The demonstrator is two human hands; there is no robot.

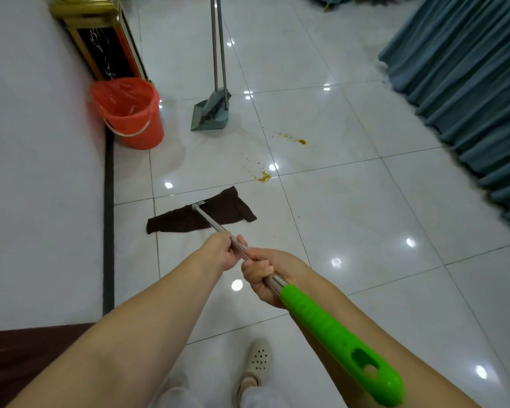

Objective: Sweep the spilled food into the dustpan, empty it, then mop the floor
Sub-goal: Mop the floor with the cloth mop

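Both hands grip a mop's metal pole (pixel 211 222). My left hand (pixel 223 252) holds it further down, and my right hand (pixel 262 275) holds it just above the green handle end (pixel 336 340). The mop's dark brown cloth head (pixel 224 210) lies flat on the white tiled floor (pixel 365 216). Yellow food bits (pixel 264 176) lie just beyond the cloth, and a second patch of crumbs (pixel 298 139) lies farther off. A grey-green dustpan (pixel 208 119) with a broom (pixel 218 98) in it stands upright beyond the spill.
An orange bucket (pixel 130 113) with a red bag liner stands by the white wall (pixel 36 172) on the left, next to a gold-framed cabinet (pixel 100 39). Teal curtains (pixel 468 98) hang along the right. My shoe (pixel 258 360) is at the bottom.
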